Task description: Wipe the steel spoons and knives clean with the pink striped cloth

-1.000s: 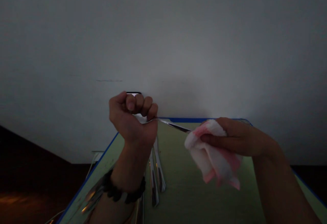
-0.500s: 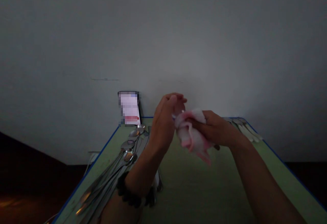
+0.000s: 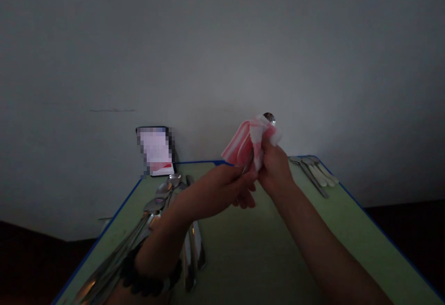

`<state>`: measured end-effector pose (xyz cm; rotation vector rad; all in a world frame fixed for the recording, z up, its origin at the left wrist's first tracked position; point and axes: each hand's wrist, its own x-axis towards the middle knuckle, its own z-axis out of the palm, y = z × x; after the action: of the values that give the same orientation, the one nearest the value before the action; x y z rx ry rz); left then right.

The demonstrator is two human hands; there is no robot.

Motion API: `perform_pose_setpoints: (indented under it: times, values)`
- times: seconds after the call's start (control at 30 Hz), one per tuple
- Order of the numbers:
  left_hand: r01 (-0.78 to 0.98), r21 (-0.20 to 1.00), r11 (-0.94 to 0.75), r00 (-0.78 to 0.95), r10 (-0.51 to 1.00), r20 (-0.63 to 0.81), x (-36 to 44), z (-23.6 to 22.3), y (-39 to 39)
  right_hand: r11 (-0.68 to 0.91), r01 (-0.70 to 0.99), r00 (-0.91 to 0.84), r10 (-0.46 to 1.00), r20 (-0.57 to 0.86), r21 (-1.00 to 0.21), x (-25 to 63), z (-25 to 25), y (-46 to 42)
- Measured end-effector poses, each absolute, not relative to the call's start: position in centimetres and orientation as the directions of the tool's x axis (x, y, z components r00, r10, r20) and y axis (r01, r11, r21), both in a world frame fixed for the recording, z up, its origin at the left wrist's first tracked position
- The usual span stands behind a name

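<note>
A spoon [image 3: 269, 118] is held up above the table, its shiny bowl poking out past a pink and white cloth [image 3: 239, 140]. My right hand [image 3: 277, 163] is closed around the cloth, with the spoon wrapped inside it. Lower down, my left hand [image 3: 222, 188] pinches what shows of the spoon's handle between thumb and forefinger, its other fingers curled below. Folds of cloth hide the middle of the spoon. Under my left forearm, which wears a black beaded bracelet, lie several spoons [image 3: 155, 204] and other metal cutlery [image 3: 198, 244].
A phone [image 3: 156, 149] with a lit screen leans against the grey wall [image 3: 222, 54] at the back left. At the table's back right lie several pieces of cutlery [image 3: 318, 174], some with white handles. Blue edging borders the green table [image 3: 264, 249].
My right hand has turned upward with the cloth, and the spoon's bowl now shows. My left hand has dropped from beside the cloth to the handle below. The view has shifted right.
</note>
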<state>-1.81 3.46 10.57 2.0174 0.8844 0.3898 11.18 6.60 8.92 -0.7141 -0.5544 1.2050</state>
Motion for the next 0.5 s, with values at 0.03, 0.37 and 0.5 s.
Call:
perform_pose_setpoints:
  times: [0.03,0.37,0.5]
  values:
    - [0.451,0.818,-0.355,0.686,0.725,-0.064,-1.3,10.4,3.5,0.163,-0.639,0.276,0.961,-0.026,-0.751,10.8,8.5,6.7]
    - [0.59,0.57,-0.572,0.718,0.694,-0.047,-0.4,9.6,3.1,0.157,-0.743,0.369,0.907,-0.202,-0.651,11.3,5.5,9.7]
    - [0.625,0.6,-0.5,0.658,0.751,-0.06,-0.4,9.2,3.3,0.074,-0.724,0.24,0.959,-0.15,-0.686,11.6,5.0,9.7]
